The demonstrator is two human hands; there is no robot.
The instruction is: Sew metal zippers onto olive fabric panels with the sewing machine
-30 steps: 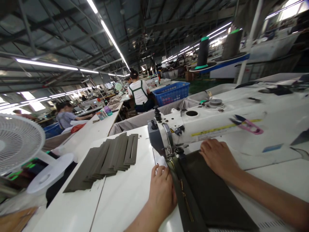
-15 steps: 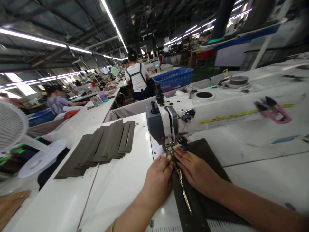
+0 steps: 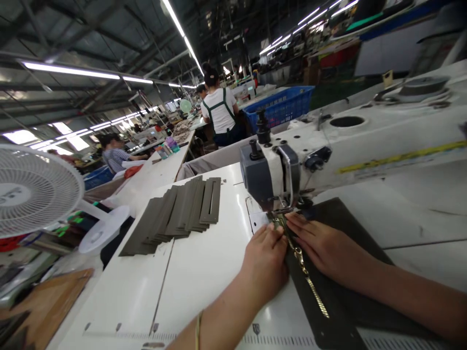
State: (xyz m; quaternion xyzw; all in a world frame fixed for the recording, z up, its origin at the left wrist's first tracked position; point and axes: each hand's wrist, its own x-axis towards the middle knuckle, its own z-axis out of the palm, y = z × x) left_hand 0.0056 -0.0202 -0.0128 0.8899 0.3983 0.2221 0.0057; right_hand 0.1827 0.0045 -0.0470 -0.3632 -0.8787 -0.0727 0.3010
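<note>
A gold metal zipper [image 3: 312, 287] with a dangling pull runs along a dark olive strip [image 3: 304, 301], its far end under the presser foot of a sewing machine [image 3: 270, 170]. My left hand [image 3: 268, 260] has bent fingers pressed together on the zipper's left edge near the foot; its thumb is hidden. On the other side, my right hand [image 3: 328, 245] lies flat, fingers stretched forward over the zipper's right edge and the larger dark panel [image 3: 335, 214]. The needle cannot be made out.
Left of the machine lies a fanned stack of olive pieces [image 3: 171, 214], the end one slotted. A white fan [image 3: 40, 192] stands at far left, above a brown board [image 3: 62, 301]. Beyond the machine are a blue crate [image 3: 280, 107] and a person in white [image 3: 221, 114].
The view has swung left, so everything sits further right in the picture. Both hands keep nearly the same places on the zipper and panel beside the presser foot.
</note>
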